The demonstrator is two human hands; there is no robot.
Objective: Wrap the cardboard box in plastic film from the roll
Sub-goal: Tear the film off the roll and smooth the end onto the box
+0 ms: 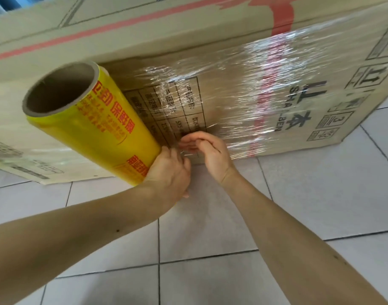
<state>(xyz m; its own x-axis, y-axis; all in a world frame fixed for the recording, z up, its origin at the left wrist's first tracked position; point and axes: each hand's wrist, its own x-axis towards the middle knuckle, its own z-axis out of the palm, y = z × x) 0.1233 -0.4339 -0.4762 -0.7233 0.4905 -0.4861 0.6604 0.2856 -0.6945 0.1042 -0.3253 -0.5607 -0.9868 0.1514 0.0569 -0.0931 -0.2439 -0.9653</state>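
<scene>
Now roll (pixel 96 119) axis tilted, open core end twd camera upper-left.

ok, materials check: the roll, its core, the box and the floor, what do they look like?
Roll: glossy yellow plastic film by the look, sheen over red print.
Core: matte brown cardboard tube, looks like it, with a thick fibrous rim.
Cardboard box: matte tan board with printed marks, part covered in wrinkled clear film that glints.
Floor: pale tiles with dark grout lines, probably ceramic.

bright, even light | glare on film (pixel 232 89) | edges bowed, soft
</scene>
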